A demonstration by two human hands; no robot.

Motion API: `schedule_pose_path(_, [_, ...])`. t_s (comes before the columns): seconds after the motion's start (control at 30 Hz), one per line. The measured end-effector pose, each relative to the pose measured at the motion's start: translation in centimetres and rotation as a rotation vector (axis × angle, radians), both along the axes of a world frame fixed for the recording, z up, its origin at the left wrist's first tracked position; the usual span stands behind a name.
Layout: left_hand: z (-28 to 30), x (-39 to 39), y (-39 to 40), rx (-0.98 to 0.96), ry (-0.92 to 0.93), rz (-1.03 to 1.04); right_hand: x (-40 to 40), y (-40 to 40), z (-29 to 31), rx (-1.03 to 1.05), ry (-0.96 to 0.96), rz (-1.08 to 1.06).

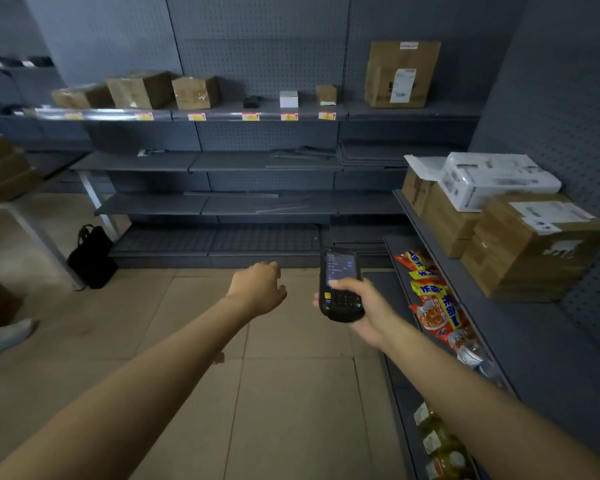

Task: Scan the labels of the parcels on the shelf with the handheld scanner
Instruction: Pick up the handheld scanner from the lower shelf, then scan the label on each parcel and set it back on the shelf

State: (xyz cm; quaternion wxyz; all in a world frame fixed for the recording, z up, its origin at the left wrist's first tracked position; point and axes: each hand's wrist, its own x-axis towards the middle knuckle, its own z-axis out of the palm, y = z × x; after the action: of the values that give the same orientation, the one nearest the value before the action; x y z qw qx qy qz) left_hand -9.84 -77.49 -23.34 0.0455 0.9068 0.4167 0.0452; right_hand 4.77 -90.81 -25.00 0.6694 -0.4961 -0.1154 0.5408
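The right hand (364, 308) grips the handheld scanner (341, 284) upright over the tiled floor (291, 393), its thumb lying across the lit screen. The left hand (258, 287) reaches forward, holding nothing, its fingers curled downward. Cardboard parcels (194, 92) line the upper shelf (257, 110) ahead, with a tall labelled box (400, 74) further right. More cartons (534, 244) sit stacked on the right-hand shelf.

Scanner (340, 284), centre frame: black matt plastic, glossy lit screen. Parcels (400, 74) upper shelf: brown cardboard, some with shiny clear tape, white paper labels. Shelf (222, 110): grey matt metal, perforated back panel. Noodle packs (433, 303) right: glossy plastic film. Floor (291, 393): smooth beige tiles. Bag (92, 258) lower left: black cloth.
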Motion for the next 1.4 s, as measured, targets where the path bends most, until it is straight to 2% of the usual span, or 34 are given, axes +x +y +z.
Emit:
schedule_pose_path(0.27, [-1.2, 3.4, 6.9, -0.061, 0.016, -0.025, 3.2, 6.5, -1.2, -0.026, 0.014, 0.020])
schedule_pose_path(0.67, [-0.3, 17.0, 17.5, -0.060, 0.057, -0.107, 15.5, 15.9, -2.1, -0.045, -0.003, -0.071])
schedule_pose_path(0.97, [-1.2, 23.1, 23.9, -0.070, 0.051, -0.185, 21.8, 20.5, -2.6, -0.053, -0.060, -0.098])
schedule_pose_path(1.2, [-1.4, 29.1, 30.4, -0.102, 0.051, -0.327, 25.1, 25.9, -4.0, -0.135, -0.129, -0.253])
schedule_pose_path(1.4, [-1.0, 35.3, 34.9, -0.069, 0.048, -0.521, 27.6, 28.9, -3.3, -0.107, -0.096, -0.461])
